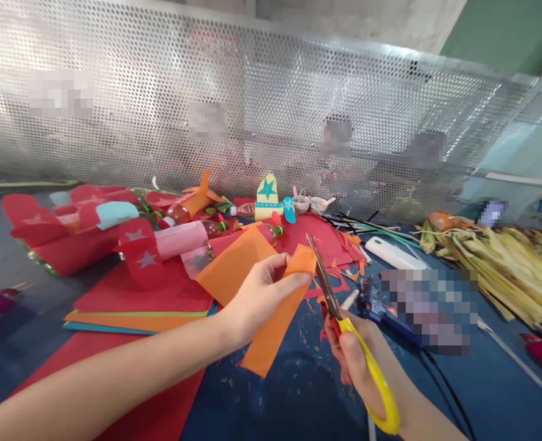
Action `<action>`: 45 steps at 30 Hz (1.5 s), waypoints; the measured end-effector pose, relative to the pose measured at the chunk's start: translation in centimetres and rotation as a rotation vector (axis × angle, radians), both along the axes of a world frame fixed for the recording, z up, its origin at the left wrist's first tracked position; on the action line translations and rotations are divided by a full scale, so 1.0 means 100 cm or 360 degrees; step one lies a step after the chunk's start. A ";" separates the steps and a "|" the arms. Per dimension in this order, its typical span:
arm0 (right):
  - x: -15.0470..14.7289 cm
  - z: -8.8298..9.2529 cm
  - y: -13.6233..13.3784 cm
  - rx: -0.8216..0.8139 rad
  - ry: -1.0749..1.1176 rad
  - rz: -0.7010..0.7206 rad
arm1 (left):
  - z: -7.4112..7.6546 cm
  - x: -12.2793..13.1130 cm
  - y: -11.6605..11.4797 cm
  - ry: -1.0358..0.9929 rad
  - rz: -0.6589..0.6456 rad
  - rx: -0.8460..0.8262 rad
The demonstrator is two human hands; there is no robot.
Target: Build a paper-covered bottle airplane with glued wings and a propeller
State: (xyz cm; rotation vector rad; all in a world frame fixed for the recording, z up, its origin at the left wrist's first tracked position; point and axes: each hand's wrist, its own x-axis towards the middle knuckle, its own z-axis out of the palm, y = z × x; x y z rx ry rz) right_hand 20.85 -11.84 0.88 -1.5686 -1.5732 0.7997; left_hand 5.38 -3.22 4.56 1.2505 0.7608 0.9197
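Observation:
My left hand (261,294) pinches a strip of orange paper (271,343) between thumb and fingers, near the middle of the view. In my right hand (362,349) is a pair of scissors (372,380) with yellow handles, fingers wrapped round the grips. The scissor blades point up and away, close beside the strip's upper right end. Whether they touch the paper I cannot tell. Behind my left hand a larger orange sheet (234,260) lies over other craft pieces. Part of the strip is hidden by my left hand.
Stacked coloured paper (142,300) lies at left, with star-decorated red paper crafts (68,242) behind it. Red scraps (321,239) are strewn beyond the scissors. A blue glue gun (390,318), a white tool (394,252) and dried husks (495,263) lie right. A perforated metal screen (280,122) stands behind.

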 end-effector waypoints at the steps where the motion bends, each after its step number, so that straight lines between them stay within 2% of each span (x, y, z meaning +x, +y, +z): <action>1: 0.000 0.001 0.000 -0.0008 0.0011 -0.0013 | 0.001 -0.001 0.001 0.0018 -0.0016 -0.0002; 6: 0.001 0.005 0.000 0.0013 -0.0014 0.0004 | 0.008 -0.006 0.010 0.0141 -0.0212 -0.0072; 10: 0.004 0.005 0.003 -0.0048 0.0018 0.0016 | 0.012 -0.009 0.022 0.0202 -0.0240 0.0101; 14: 0.005 0.001 0.006 -0.0120 0.0177 0.0038 | 0.010 -0.011 0.032 0.0240 -0.0194 0.0239; 17: 0.006 -0.002 0.008 -0.0125 0.0255 0.0068 | 0.006 -0.012 0.039 0.0357 -0.0277 0.0209; 22: 0.008 -0.004 0.009 -0.0069 0.0195 0.0039 | 0.005 -0.015 0.048 0.0360 -0.0409 0.0301; 29: 0.008 -0.004 0.009 0.0014 0.0109 0.0114 | 0.013 -0.022 0.052 0.0614 -0.0441 0.0382; 37: 0.009 -0.010 0.008 0.0099 0.0080 0.0223 | 0.015 -0.030 0.060 0.0634 -0.0575 0.0538; 45: 0.010 -0.010 0.006 0.0269 -0.0171 0.0349 | 0.023 -0.028 0.048 0.0585 -0.0626 0.0370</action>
